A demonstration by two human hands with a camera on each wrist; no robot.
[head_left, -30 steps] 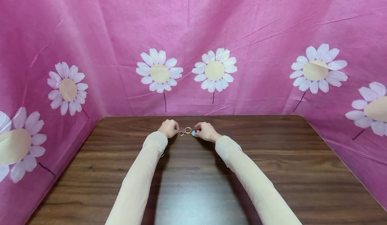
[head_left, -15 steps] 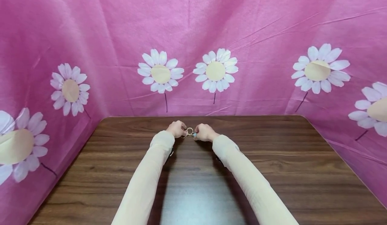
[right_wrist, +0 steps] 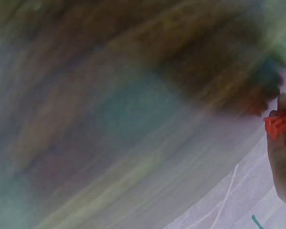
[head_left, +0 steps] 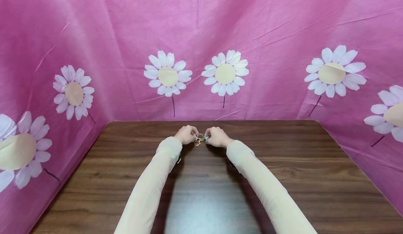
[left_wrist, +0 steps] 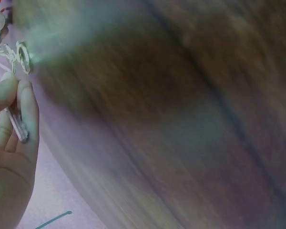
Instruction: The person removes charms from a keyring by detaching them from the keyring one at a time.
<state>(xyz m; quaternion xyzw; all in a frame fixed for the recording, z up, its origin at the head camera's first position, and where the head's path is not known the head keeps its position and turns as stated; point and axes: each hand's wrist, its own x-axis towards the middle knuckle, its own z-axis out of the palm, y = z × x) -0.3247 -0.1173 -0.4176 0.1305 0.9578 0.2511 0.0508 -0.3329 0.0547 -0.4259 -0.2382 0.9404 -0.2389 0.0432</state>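
A keychain with a gold ring and a gold clasp is held between the two hands near the far side of the table. My left hand pinches its left end. In the left wrist view, a thin, clear-looking strip sticks out between the thumb and fingers, with gold metal just beyond the fingertips. My right hand grips the other end, a blue and red charm. In the right wrist view, the charm's red part pokes out past the fingers; most of that hand lies outside the frame.
A brown wood-grain table lies under both arms, its far edge just past the hands. Pink cloth with printed white daisies hangs behind and along both sides. Light reflects off the tabletop near the front.
My left hand has moved right, closer to the right hand. The gold clasp has swung from the ring's left to below it. The right hand has shifted only slightly.
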